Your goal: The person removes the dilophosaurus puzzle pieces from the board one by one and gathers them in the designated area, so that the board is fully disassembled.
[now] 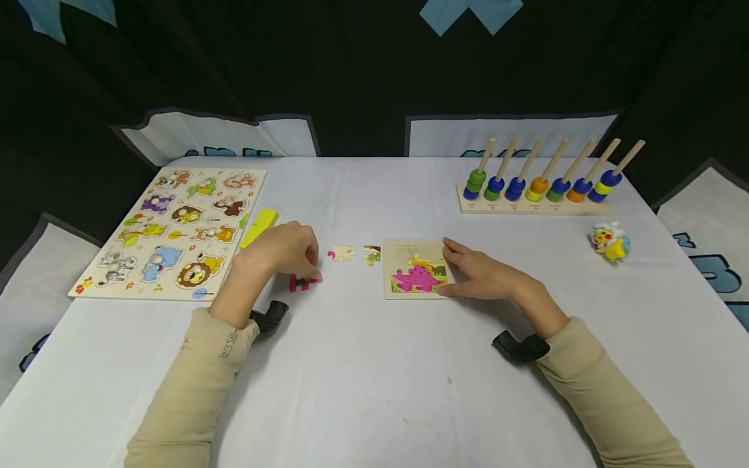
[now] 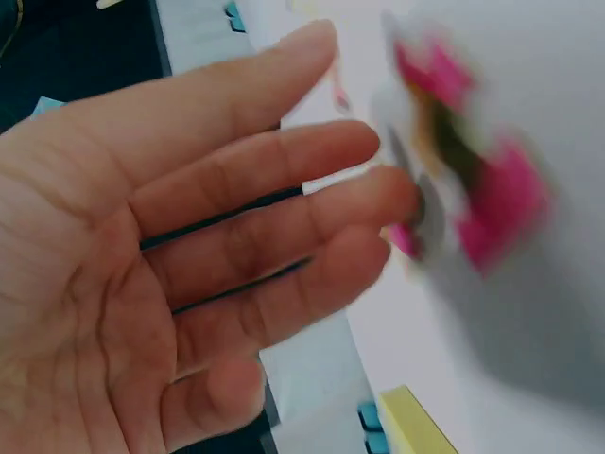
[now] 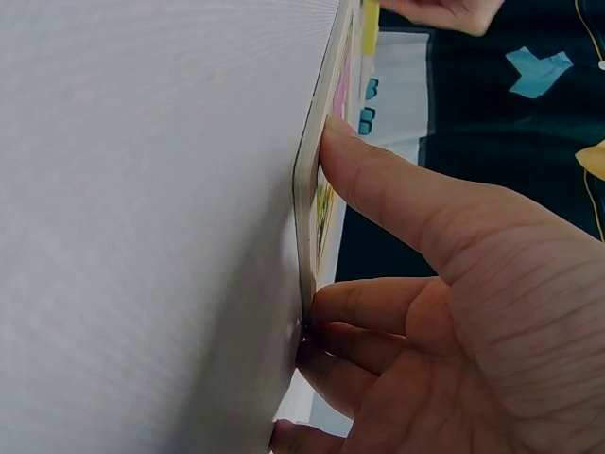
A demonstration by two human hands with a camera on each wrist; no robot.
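Note:
My left hand [image 1: 287, 250] is over pink jigsaw pieces [image 1: 300, 283] left of centre. Its fingers are fairly straight, thumb apart, with the fingertips right at a blurred pink and dark piece [image 2: 477, 161] in the left wrist view. My right hand [image 1: 482, 270] holds the right edge of a small wooden puzzle board [image 1: 398, 244], thumb [image 3: 364, 165] on its face and fingertips at its side. A pink dinosaur picture [image 1: 418, 279] partly fills the board. Two loose jigsaw pieces lie between the hands, one yellow and pink [image 1: 341, 253], the other green and brown [image 1: 371, 255].
A large animal puzzle board [image 1: 170, 237] lies at the left, with a yellow-green block [image 1: 259, 226] by its right edge. At the back right stands a peg counting toy [image 1: 532, 205] with coloured rings. A small yellow figurine [image 1: 610, 242] is in front of it.

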